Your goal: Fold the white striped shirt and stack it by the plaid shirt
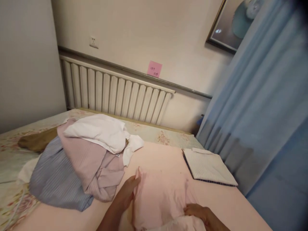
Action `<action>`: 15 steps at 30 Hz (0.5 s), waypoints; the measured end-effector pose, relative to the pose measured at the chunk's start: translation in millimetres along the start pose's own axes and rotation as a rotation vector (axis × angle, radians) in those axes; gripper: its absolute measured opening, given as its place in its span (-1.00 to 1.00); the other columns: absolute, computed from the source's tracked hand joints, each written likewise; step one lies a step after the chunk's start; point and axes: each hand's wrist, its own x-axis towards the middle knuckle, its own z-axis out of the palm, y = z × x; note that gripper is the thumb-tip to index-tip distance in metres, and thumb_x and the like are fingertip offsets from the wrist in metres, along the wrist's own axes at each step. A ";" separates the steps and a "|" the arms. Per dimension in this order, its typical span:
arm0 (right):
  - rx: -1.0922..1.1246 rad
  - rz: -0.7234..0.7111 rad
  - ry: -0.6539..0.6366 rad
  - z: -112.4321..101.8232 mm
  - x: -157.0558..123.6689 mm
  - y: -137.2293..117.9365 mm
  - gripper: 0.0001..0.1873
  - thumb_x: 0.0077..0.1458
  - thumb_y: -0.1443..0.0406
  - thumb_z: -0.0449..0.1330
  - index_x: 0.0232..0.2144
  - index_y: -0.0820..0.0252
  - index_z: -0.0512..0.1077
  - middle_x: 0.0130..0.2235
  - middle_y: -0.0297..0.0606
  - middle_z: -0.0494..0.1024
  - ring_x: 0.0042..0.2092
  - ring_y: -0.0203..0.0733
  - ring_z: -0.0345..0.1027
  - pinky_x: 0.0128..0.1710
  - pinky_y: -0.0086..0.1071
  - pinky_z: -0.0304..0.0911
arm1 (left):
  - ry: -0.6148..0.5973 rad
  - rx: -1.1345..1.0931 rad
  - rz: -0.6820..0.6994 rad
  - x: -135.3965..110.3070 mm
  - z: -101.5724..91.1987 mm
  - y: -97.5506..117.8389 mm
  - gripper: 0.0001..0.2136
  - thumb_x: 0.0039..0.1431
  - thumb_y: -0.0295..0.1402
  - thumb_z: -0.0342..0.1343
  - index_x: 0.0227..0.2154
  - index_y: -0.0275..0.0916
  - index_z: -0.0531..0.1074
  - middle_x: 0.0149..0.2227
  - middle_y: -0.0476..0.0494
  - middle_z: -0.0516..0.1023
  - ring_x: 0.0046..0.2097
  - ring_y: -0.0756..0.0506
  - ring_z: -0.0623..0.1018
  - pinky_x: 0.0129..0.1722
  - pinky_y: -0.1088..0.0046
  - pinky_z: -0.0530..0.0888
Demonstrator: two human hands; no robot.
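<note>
A pale pink garment (160, 195) lies spread on a peach-pink sheet or board (166, 152) in the lower middle of the head view. My left hand (130, 189) pinches its left edge, thumb and fingers closed on the cloth. At the lower right of the same garment, my right hand (197, 211) has its fingers closed around a fold. A lighter pink part of the cloth (180, 223) shows at the bottom edge, cut off by the frame. The garment's exact kind cannot be made out.
To the left is a loose heap with a white garment (98, 130), a mauve one (84, 157), a blue-grey one (57, 176) and a brown one (38, 140). Folded striped clothes (210, 165) lie at right, beside a blue curtain (255, 106). A radiator (115, 91) stands behind.
</note>
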 end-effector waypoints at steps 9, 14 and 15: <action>0.099 0.200 -0.035 -8.6 0.5 -12.8 -0.72 -0.22 -0.13 0.20 -0.44 -0.28 0.54 -0.35 -0.28 0.57 -0.22 0.14 0.47 -0.14 -0.06 0.37 | 0.104 0.365 -0.056 -3.4 -0.1 -5.7 -0.60 -0.06 -0.34 0.18 -0.10 -0.31 0.40 -0.36 -0.15 0.60 -0.44 -0.09 0.53 -0.48 0.44 0.41; 0.062 0.266 0.004 -12.4 6.7 -23.1 -0.72 -0.22 -0.09 0.24 -0.41 -0.26 0.55 -0.32 -0.25 0.58 -0.16 0.17 0.46 -0.11 -0.04 0.35 | 0.110 0.363 -0.001 -3.6 2.4 -6.0 -0.68 -0.11 -0.46 0.12 -0.19 -0.31 0.45 -0.46 -0.10 0.57 -0.42 -0.11 0.52 -0.39 0.40 0.42; 0.059 0.251 0.016 -13.8 7.5 -25.1 -0.68 -0.23 -0.08 0.25 -0.37 -0.23 0.56 -0.31 -0.22 0.58 -0.15 0.18 0.45 -0.11 -0.03 0.35 | 0.118 0.369 -0.001 -5.0 3.5 -4.9 -0.68 -0.12 -0.47 0.10 -0.20 -0.31 0.45 -0.48 -0.09 0.56 -0.43 -0.11 0.52 -0.39 0.40 0.42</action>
